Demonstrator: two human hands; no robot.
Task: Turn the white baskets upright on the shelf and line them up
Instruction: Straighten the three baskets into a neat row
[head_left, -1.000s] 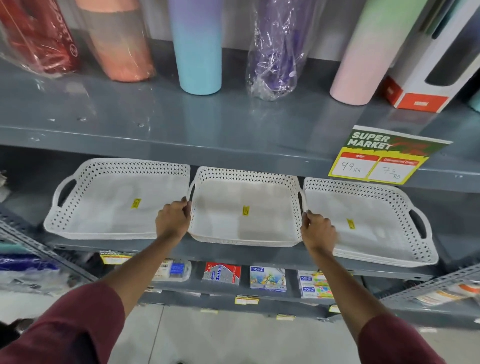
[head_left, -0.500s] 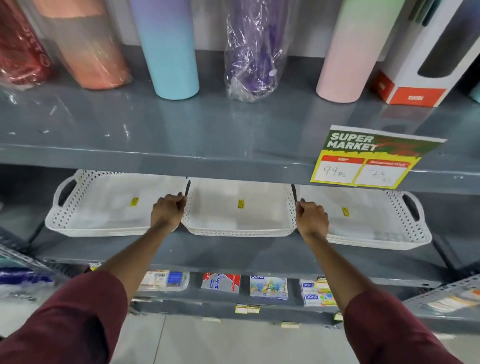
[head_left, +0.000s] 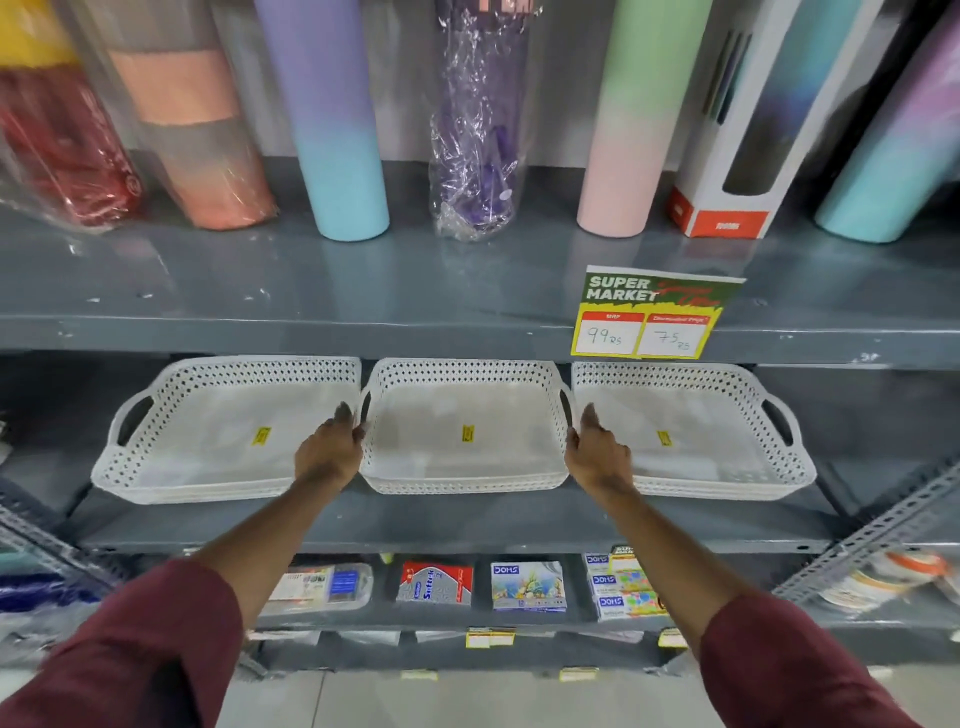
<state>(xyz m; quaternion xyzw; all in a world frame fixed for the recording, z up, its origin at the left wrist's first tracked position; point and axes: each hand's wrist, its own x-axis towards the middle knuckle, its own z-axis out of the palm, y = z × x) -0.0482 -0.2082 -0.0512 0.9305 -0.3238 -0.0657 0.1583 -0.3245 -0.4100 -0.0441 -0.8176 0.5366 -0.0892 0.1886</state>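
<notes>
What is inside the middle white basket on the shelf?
Inside the middle white basket only a small yellow sticker shows on its pale floor. The left hand and right hand cover small parts at its side handles, so those spots cannot be checked.

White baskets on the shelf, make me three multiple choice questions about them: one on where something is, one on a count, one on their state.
1. Where is the price sign?
A. on the shelf edge above the right basket
B. inside the left basket
C. on the floor

2. How many white baskets sit in the row?
A. two
B. three
C. five

3. How do the baskets sit?
A. upside down
B. on their sides
C. upright, open side up

Answers: 1 A, the sign hangs from the upper shelf's front lip over that basket. 2 B, left, middle basket and right. 3 C, each floor shows, with a yellow sticker, as the left hand and right hand flank the middle one.
</notes>
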